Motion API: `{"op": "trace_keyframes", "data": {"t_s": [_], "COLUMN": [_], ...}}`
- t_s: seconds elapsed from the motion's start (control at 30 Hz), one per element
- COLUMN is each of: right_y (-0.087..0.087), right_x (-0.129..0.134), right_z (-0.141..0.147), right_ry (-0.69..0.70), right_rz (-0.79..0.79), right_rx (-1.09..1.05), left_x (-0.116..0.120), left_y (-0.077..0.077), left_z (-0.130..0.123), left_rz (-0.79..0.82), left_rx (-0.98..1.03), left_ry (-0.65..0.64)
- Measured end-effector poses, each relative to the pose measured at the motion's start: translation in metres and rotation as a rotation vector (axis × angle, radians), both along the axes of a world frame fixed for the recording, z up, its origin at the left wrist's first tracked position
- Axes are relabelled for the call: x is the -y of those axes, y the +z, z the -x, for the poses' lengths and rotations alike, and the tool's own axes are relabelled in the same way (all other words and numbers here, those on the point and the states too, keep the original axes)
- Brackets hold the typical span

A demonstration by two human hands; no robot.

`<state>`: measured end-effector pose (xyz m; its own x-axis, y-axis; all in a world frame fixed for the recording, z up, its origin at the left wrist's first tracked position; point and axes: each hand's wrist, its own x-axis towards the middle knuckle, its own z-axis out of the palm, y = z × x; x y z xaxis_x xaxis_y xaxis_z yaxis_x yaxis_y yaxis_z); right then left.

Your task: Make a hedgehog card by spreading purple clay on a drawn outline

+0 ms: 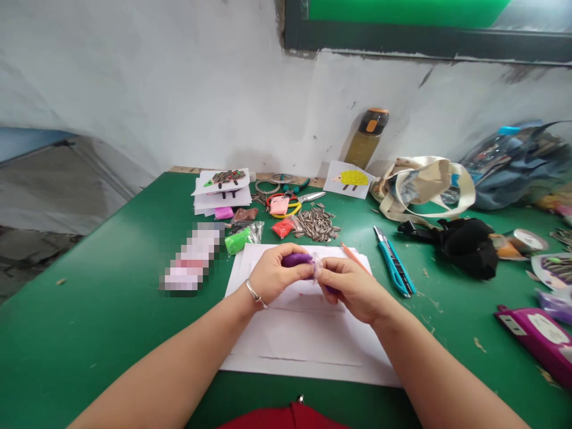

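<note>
A packet of purple modelling clay (pixel 295 260) is held between my two hands above a stack of white paper (pixel 308 333). My left hand (pixel 277 271), with a silver bracelet at the wrist, is closed around the purple clay. Clear plastic wrap (pixel 317 267) bunches between the fingertips. My right hand (pixel 348 283) is closed too, pinching the packet at its right end, where a bit of purple shows under the fingers. An orange pencil (pixel 355 258) lies on the paper just beyond my right hand.
Beyond the paper lie sunflower seeds (pixel 317 223), a red clay packet (pixel 285 227), a green clay packet (pixel 239 240) and scissors (pixel 308 197). A teal utility knife (pixel 393 262) is at right, near a black item (pixel 467 247). A bottle (pixel 367 138) stands by the wall.
</note>
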<state>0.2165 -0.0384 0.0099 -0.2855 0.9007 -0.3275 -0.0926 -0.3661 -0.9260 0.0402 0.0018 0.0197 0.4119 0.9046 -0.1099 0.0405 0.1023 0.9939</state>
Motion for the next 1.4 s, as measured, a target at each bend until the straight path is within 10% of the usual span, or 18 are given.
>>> {"op": "trace_keyframes", "data": {"t_s": [0.43,0.87,1.4], "right_y": [-0.001,0.011,0.014], "right_x": [0.0,0.004,0.003], "right_z": [0.001,0.003,-0.002], "right_ry": [-0.246,0.009,0.141], "right_rz": [-0.457,-0.366,-0.263], "right_rx": [0.683,0.563,0.475], "left_x": [0.001,0.005,0.014], "left_y": [-0.002,0.012,0.013], "left_z": [0.001,0.013,0.005], "left_rz": [-0.205,-0.738,-0.414], "left_rx": [-0.249,-0.531,-0.476], "left_ry": [-0.109,-0.233,-0.278]}}
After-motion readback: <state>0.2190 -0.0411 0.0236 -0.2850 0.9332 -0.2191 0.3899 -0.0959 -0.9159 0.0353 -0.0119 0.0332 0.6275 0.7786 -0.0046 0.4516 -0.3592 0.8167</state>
